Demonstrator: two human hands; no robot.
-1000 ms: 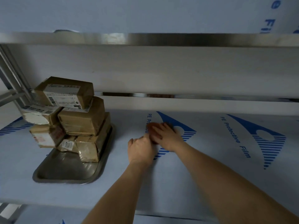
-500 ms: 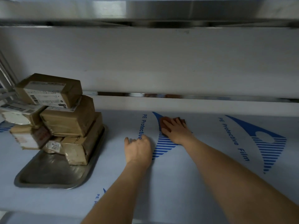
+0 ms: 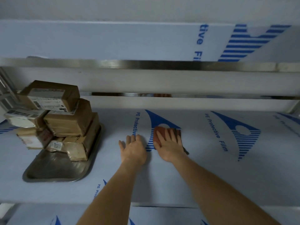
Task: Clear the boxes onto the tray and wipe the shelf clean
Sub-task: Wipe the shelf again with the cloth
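Note:
Several brown cardboard boxes [image 3: 68, 122] are stacked on a metal tray [image 3: 53, 172] at the left of the shelf [image 3: 211, 176], which is covered in white film with blue print. My right hand [image 3: 168, 143] presses flat on a reddish-brown cloth [image 3: 159, 131] near the middle of the shelf, fingers straight. Just left of it, my left hand [image 3: 133, 148] rests flat on the shelf with its fingers straight and holds nothing.
An upper shelf with a steel front edge [image 3: 146, 64] hangs low over the work area. A steel rail [image 3: 194, 95] runs along the back. A lower shelf [image 3: 162, 215] shows beneath the front edge. Metal frame posts [image 3: 6, 90] stand at far left.
My right hand slid the cloth right and away, then back nearer my left hand. My left hand stayed flat on the shelf. The camera view shifted up and down.

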